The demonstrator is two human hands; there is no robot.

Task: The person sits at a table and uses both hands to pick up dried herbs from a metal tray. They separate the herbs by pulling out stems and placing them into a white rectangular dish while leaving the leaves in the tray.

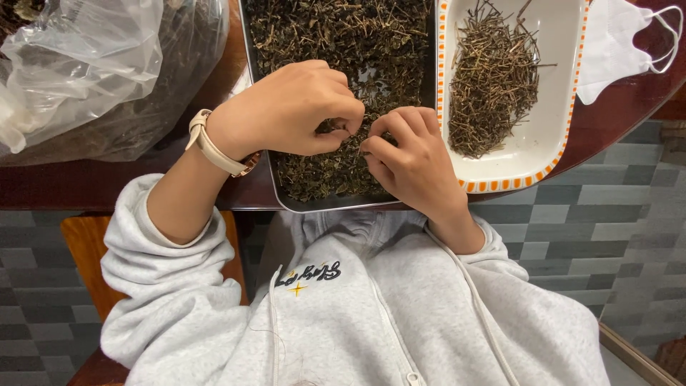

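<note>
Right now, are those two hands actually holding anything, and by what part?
Both the left hand and right hand pinch at small dried leafy bits over the metal tray; fingertips hide exactly where they grip.

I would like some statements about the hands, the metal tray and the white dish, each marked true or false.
1. Both hands work over the metal tray of dark dried leaves. True.
2. The left hand wears a pale strap watch on its wrist. True.
3. The white dish with the orange-patterned rim is empty. False: it holds a heap of thin brown stems.
4. The right hand rests inside the white dish. False: it is over the tray, fingertips pinched close to the left hand.
5. A white face mask lies on the table beside the dish. True.
6. The clear plastic bag lies right of the dish. False: it lies left of the tray.
</note>
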